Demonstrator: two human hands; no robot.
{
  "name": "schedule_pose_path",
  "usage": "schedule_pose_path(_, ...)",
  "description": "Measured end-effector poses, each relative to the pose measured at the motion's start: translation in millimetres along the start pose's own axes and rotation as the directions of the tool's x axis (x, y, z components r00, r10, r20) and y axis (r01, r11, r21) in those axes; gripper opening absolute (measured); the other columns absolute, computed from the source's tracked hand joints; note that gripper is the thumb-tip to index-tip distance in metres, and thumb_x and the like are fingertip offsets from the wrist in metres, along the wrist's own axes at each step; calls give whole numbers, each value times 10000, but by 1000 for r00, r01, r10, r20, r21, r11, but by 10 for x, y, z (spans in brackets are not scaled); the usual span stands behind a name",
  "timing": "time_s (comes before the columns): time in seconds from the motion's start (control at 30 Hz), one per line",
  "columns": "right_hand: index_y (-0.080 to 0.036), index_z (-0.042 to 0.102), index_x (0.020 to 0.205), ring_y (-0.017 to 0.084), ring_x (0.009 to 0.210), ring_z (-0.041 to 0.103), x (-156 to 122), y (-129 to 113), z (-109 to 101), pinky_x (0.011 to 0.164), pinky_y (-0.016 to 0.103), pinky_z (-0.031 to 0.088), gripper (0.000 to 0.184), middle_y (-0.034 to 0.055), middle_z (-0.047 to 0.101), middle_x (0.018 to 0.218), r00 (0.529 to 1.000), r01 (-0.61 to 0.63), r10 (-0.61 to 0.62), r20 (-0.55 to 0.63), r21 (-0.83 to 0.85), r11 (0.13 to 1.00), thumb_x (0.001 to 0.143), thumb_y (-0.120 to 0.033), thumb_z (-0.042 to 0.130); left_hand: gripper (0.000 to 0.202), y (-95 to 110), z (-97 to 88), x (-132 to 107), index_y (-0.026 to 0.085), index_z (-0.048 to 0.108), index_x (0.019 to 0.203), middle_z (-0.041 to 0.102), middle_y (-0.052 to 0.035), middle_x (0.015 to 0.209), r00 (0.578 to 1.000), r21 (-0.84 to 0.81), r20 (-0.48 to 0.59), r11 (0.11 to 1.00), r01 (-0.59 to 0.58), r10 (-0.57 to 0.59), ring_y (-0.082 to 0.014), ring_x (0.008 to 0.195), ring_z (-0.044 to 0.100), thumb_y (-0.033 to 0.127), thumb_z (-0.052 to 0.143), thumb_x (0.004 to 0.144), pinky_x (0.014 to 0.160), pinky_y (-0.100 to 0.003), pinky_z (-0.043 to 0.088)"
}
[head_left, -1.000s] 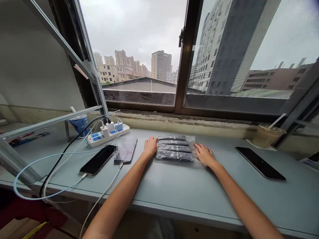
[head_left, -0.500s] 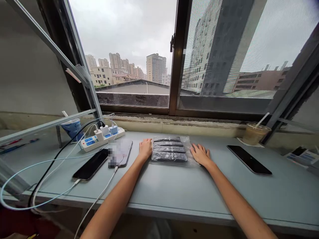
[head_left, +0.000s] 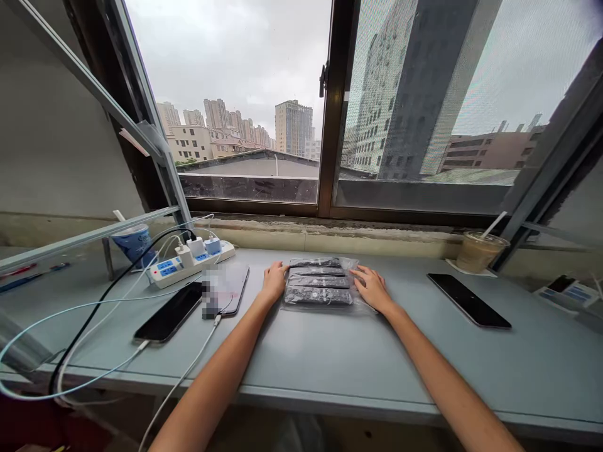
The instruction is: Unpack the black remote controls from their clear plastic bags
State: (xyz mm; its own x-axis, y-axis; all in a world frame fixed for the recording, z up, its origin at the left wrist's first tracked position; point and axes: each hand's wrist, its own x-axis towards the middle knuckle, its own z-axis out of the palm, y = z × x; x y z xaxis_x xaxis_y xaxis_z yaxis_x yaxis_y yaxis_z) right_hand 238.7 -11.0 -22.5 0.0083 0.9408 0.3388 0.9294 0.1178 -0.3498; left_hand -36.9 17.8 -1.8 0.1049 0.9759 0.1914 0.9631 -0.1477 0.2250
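A clear plastic bag (head_left: 366, 306) lies flat on the desk in front of me. Inside it are several dark, rolled or folded bundles (head_left: 318, 295) stacked in rows, with pale marks on them. My left hand (head_left: 274, 281) is at the bag's left edge, fingers bent inward and gripping its side. On the opposite side, my right hand (head_left: 370, 287) has its bent fingers on the loose plastic of the right edge. Both thumbs are partly hidden. Both forearms rest across the front of the desk.
Left of me are a phone (head_left: 170, 312) on a charging cable, a second device (head_left: 230, 290), and a power strip (head_left: 193, 263) with plugs. A blue cup (head_left: 134, 245) stands behind. To the right are a dark phone (head_left: 468, 300) and an iced drink (head_left: 481, 252).
My right hand has moved left onto the bag, its spread fingers drawing in, and the plastic there is bunched up. My left hand stays at the left edge. The view shifts slightly.
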Motion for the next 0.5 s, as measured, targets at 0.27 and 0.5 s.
schedule_pose_path(0.27, -277, 613, 1108, 190, 1181, 412, -28, -21, 5, 1004, 392, 261, 352, 36, 506, 1248, 998, -34, 35, -54, 20, 999, 845, -250, 380, 529, 1, -56, 1, 223, 557, 1177, 449, -92, 1324, 997, -3, -43, 998, 56, -56, -214, 1257, 357, -13, 331, 761, 972, -374, 326)
schedule_pose_path(0.5, -200, 605, 1090, 238, 1057, 490, 2, 20, -116, 885, 388, 364, 352, 91, 560, 1145, 966, -190, 196, -169, 53, 980, 829, -267, 379, 520, 413, -176, -209, 209, 431, 1291, 367, -76, 1394, 942, -202, -135, 922, -329, 307, -228, 1342, 196, 468, 449, 841, 1078, -372, 212)
